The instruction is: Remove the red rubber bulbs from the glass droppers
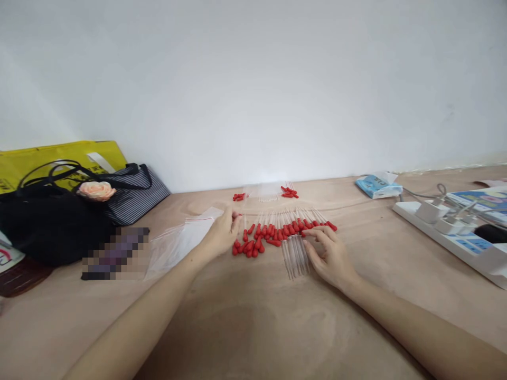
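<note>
Several clear glass droppers with red rubber bulbs lie in a loose row on the wooden table. My left hand rests at the left end of the row, fingers curled, touching a clear plastic zip bag and close to loose red bulbs. My right hand lies flat with fingers spread on the glass tubes at the right of the row. Two small heaps of red bulbs and droppers lie farther back by the wall.
Black and striped bags with a pink fabric rose and a yellow bag stand at the left. A white power strip with plugs and cables lies at the right, a blue packet behind it. A white wall closes the back.
</note>
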